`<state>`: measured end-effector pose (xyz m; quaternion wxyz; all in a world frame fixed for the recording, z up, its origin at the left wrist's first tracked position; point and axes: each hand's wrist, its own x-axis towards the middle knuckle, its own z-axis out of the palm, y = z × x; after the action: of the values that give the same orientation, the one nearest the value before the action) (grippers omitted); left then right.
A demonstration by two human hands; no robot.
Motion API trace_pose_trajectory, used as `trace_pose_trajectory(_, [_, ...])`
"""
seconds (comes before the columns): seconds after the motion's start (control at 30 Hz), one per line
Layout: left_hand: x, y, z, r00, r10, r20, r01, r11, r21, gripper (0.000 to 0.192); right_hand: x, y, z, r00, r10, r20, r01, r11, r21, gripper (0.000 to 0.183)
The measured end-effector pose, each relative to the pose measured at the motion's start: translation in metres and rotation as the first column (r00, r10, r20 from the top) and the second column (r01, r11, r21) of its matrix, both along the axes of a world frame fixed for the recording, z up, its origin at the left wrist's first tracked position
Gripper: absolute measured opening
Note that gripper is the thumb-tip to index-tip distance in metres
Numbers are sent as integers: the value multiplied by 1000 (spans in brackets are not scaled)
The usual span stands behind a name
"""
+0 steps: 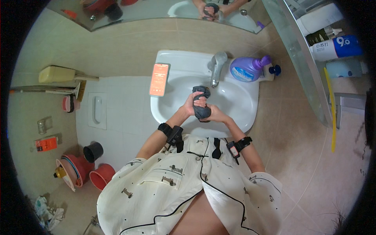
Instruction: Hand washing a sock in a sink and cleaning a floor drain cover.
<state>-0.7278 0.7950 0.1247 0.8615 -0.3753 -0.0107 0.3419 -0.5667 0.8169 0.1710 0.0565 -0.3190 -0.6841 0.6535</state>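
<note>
A bunched dark grey cloth (201,103) is held over the basin of a white ceramic sink (235,116). My left hand (194,102) grips it from the left, with the fingers wrapped across its middle. From the right, my right hand (215,113) holds its lower end; some of those fingers are hidden by the cloth. Just beyond the cloth is a chrome faucet (216,70), and no running water can be made out. The cloth does not touch the faucet.
A lit smartphone (159,80) lies on the sink's left rim. A purple pump bottle (246,69) stands at the back right. A mirror (141,11) hangs behind. On the right is a shelf with bottles (336,48). Red buckets (102,176) and a squat toilet (97,110) are at left.
</note>
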Motion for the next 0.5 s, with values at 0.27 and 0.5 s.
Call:
trace_pose_trajectory(0.27, [-7, 3, 13, 920, -272, -284, 356, 882, 308, 27, 34, 29, -24, 950, -285, 125, 308, 799, -516, 68])
trace_pose_trajectory(0.5, [12, 5, 25, 591, -400, -700, 781, 503, 371, 27, 2, 26, -18, 866, -499, -14, 435, 768, -470, 41])
